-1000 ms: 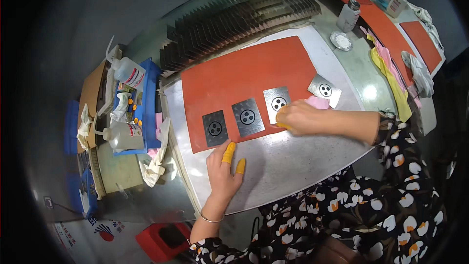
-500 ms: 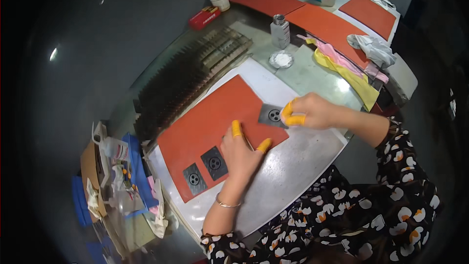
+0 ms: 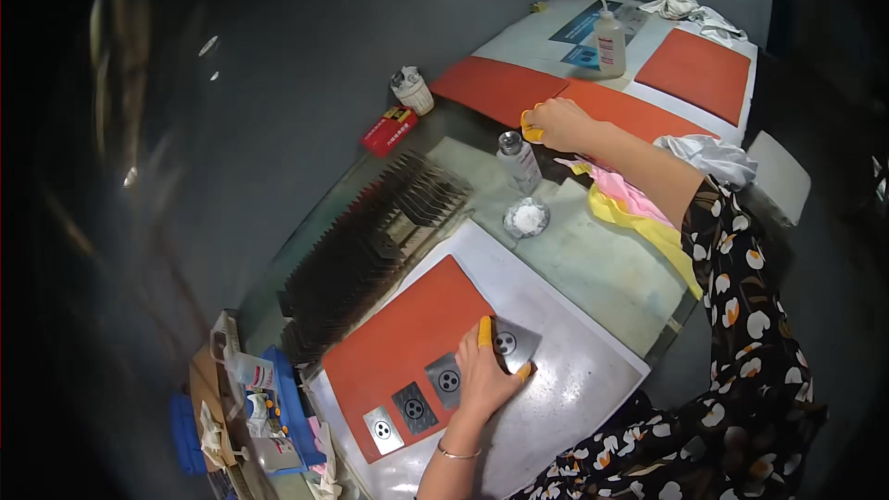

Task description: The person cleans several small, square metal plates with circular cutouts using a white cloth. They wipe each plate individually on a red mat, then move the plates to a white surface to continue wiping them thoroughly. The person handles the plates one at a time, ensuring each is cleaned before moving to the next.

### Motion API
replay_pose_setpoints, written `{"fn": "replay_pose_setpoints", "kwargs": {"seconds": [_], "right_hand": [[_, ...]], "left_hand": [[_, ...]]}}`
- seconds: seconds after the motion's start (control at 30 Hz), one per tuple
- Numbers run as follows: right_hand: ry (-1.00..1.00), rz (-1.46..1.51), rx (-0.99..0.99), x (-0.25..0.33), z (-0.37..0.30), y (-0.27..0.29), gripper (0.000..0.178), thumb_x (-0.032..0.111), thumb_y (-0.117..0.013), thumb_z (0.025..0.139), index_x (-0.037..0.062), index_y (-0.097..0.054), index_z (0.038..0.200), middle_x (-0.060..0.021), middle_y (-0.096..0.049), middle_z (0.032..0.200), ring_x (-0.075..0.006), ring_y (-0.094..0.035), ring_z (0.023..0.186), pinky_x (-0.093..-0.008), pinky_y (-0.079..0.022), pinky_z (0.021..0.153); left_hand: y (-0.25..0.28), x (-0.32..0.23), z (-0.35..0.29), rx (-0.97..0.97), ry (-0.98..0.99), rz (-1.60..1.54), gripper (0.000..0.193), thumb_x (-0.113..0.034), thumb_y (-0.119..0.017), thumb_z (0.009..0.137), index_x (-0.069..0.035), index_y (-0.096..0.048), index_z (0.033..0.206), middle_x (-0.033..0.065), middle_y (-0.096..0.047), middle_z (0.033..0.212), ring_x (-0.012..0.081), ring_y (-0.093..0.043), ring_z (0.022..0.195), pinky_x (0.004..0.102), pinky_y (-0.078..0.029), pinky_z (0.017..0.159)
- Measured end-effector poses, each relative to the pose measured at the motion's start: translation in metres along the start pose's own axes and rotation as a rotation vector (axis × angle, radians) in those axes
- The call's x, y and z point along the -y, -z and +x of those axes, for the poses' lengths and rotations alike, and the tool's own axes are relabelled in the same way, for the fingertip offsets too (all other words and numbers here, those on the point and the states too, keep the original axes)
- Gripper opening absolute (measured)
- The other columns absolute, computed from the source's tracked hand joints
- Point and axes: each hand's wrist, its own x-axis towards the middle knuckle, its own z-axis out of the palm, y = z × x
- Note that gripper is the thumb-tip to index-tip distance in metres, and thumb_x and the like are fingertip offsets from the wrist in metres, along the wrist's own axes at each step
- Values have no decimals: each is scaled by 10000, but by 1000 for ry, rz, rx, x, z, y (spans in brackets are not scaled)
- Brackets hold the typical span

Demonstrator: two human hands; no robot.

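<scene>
My left hand (image 3: 483, 375), with yellow finger cots on index finger and thumb, lies spread with its fingertips at a square metal plate (image 3: 528, 343). That plate bears a dark round mark with dots inside. More such plates, among them a bright one (image 3: 382, 429) and a dark one (image 3: 414, 408), lie in a row along the near edge of an orange mat (image 3: 407, 319). My right hand (image 3: 556, 125) is stretched out over the far orange sheets, beyond a silver-capped bottle (image 3: 520, 167). Its fingers are curled together; whatever they hold is hidden.
A dish of white powder (image 3: 528, 218) stands by the bottle. Dark slotted racks (image 3: 370, 259) line the left side. Yellow and pink cloths (image 3: 639, 213) lie under my right arm. A squeeze bottle (image 3: 609, 44) stands far back; a blue bin (image 3: 296, 417) is at left.
My right hand has gone from the metal plate up to the far orange sheets. My left hand stays near the mat's edge, now touching the rightmost plate. The view has shifted.
</scene>
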Motion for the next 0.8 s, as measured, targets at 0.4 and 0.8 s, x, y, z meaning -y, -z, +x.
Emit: {"fn": "replay_pose_setpoints", "kwargs": {"seconds": [0.4,0.8], "right_hand": [[245,-250,143,7,47,-42,154,90,-642,654,64,-618,803,-130,-632,737,-307,-641,740,-415,-492,620],[-213,386,192,8,-69,-107,189,184,-659,755,40,-661,877,-201,-652,828,-359,-624,774,-443,-468,682]], "left_hand": [[35,48,-17,330,-122,39,926,-256,-774,612,-26,-298,1372,178,-281,1428,317,-218,1343,503,-84,1104],[64,116,-124,-169,248,125,932,-193,-825,551,-18,-350,1334,180,-381,1350,362,-339,1249,446,-271,1034]]}}
